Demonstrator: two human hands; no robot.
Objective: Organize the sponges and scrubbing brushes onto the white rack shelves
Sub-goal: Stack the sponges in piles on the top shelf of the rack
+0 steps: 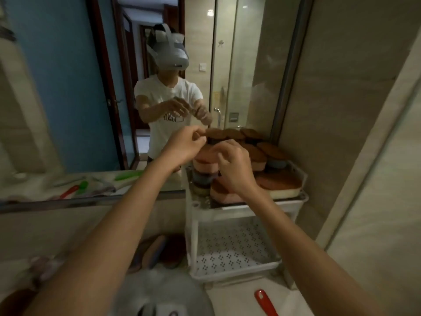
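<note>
In front of the white perforated plastic rack (248, 207) lies a red-handled brush (265, 301). On the rack's top shelf our right hand (234, 165) curls its fingers against the stacked pink sponges (204, 166); whether it grips them we cannot tell. Farther back, our left hand (185, 144) pinches the near end of the topmost brown-faced oval sponge (216, 133), whose length runs toward the rack's right.

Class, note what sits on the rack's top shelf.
Stacked sponges, brown sides up, fill the top shelf. The left hand pinches the tallest stack's top one; the right hand covers that stack's front.
</note>
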